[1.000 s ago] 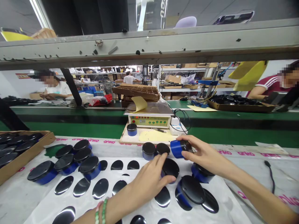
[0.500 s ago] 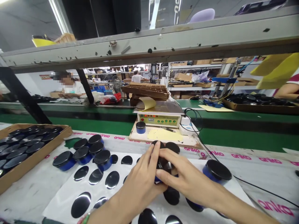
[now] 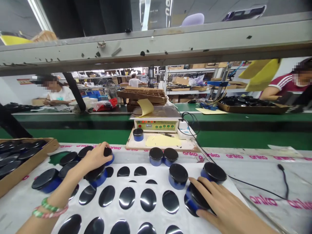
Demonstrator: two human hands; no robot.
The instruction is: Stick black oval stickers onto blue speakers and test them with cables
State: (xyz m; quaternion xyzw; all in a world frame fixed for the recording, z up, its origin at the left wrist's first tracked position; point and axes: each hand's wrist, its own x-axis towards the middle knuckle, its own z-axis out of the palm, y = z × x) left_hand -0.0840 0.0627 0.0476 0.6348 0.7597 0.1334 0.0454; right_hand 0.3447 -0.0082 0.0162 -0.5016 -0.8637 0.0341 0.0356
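My left hand (image 3: 97, 157) is closed around a short round blue case with a black top (image 3: 109, 153), at the right end of a cluster of similar cases (image 3: 46, 178). Pink and green beads circle that wrist. On the right, my right hand (image 3: 216, 200) grips another black-topped blue case (image 3: 196, 198), its fingers over the top and its thumb low at the side. Just beyond it stand a single case (image 3: 178, 175) and a case further right (image 3: 214, 172). Between my hands lies a white sheet (image 3: 136, 183) with rows of glossy black discs (image 3: 126, 197).
A cardboard tray (image 3: 52, 148) of black-topped cases sits at the left. Two more cases (image 3: 159, 156) stand mid-table. Behind are a control box (image 3: 156, 125), a black cable (image 3: 253, 188) and a green belt (image 3: 243, 135). A shelf beam (image 3: 151, 45) crosses overhead. Co-workers sit beyond.
My hands were together over a case in the middle; they have parted. The left has moved to the left cluster, the right onto a case at the right. The view has shifted right.
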